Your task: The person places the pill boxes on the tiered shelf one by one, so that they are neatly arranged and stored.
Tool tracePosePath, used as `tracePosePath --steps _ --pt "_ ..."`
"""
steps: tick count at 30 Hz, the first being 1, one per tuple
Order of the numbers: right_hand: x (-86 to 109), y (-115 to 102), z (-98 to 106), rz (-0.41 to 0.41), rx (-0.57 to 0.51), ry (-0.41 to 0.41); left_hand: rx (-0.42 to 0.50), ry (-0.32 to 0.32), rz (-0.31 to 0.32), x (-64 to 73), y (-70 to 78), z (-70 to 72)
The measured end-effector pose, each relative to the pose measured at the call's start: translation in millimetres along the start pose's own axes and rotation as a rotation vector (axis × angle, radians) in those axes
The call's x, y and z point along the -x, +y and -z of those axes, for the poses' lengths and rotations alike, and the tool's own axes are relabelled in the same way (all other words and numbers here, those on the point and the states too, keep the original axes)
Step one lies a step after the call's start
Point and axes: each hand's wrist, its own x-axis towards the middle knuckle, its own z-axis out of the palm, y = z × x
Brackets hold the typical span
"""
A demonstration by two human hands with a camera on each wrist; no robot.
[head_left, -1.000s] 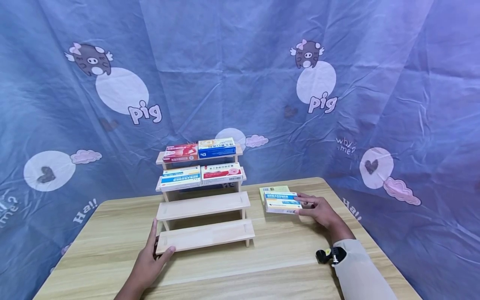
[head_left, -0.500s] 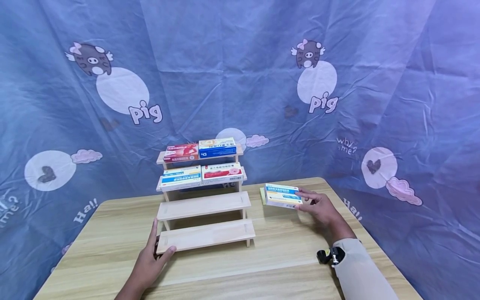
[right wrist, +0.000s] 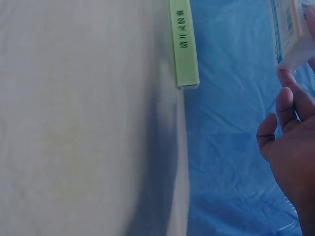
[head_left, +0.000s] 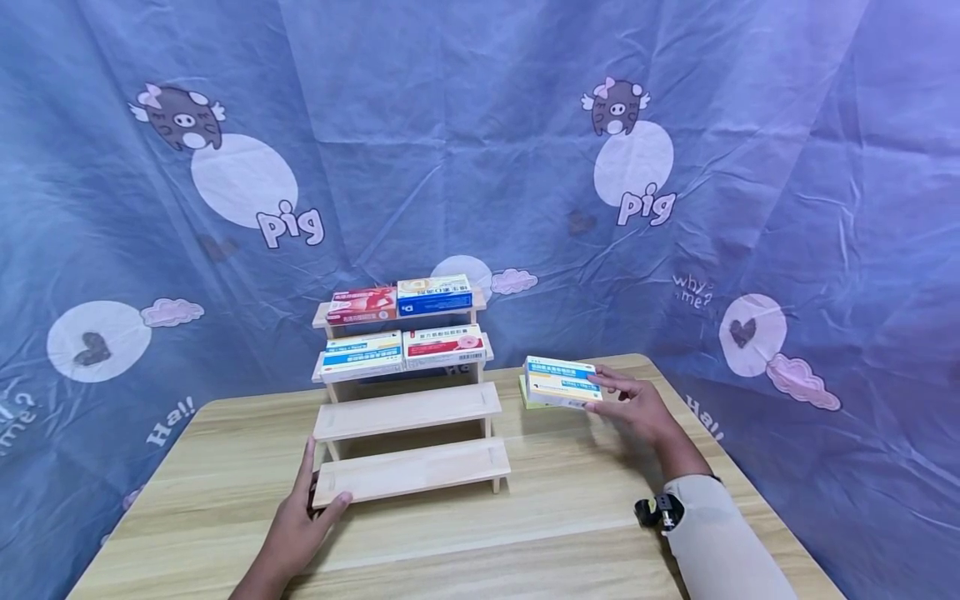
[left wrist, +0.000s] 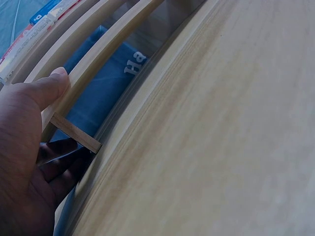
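Observation:
My right hand (head_left: pixel 637 408) pinches the right end of a white medicine box (head_left: pixel 562 383) with blue and yellow bands. The box is tilted and raised above a light green medicine box (right wrist: pixel 184 54), mostly hidden beneath it in the head view. My left hand (head_left: pixel 295 529) holds the left end of the lowest step of a four-tier wooden display rack (head_left: pixel 412 472). In the left wrist view its thumb (left wrist: pixel 54 86) lies over the step's front edge, with the other fingers beside the leg. The rack's two lower steps are bare.
On the top step lie a red medicine box (head_left: pixel 363 306) and a blue-and-white one (head_left: pixel 433 296). The second step carries a blue-banded box (head_left: pixel 362 355) and a red-and-white one (head_left: pixel 444 346). A blue curtain (head_left: pixel 480 167) hangs behind the wooden table (head_left: pixel 570 542).
The right hand has lifted the white medicine box off the green one, up and slightly away. The left hand and the rack have stayed put.

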Motion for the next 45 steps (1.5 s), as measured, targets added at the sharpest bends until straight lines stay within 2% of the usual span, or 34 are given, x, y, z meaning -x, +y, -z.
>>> tracePosePath --steps 6,18,28,35,45 --pt "-1.3 -12.5 0.0 0.009 0.002 0.023 -0.002 0.002 -0.002 0.3 0.5 -0.1" --pt "-2.0 -43.8 -5.0 0.104 -0.030 0.038 0.000 0.003 -0.005 0.2 0.5 -0.4" --pt "3.4 -77.4 -12.8 0.187 -0.053 0.060 -0.007 0.014 -0.009 0.5 0.6 -0.7" --pt "9.8 -99.6 -20.9 0.205 -0.060 0.093 -0.009 0.028 -0.026 1.1 0.9 -1.2" --pt "19.7 -125.4 -33.4 0.242 -0.065 0.115 -0.025 0.019 -0.007 1.3 2.2 -0.6"
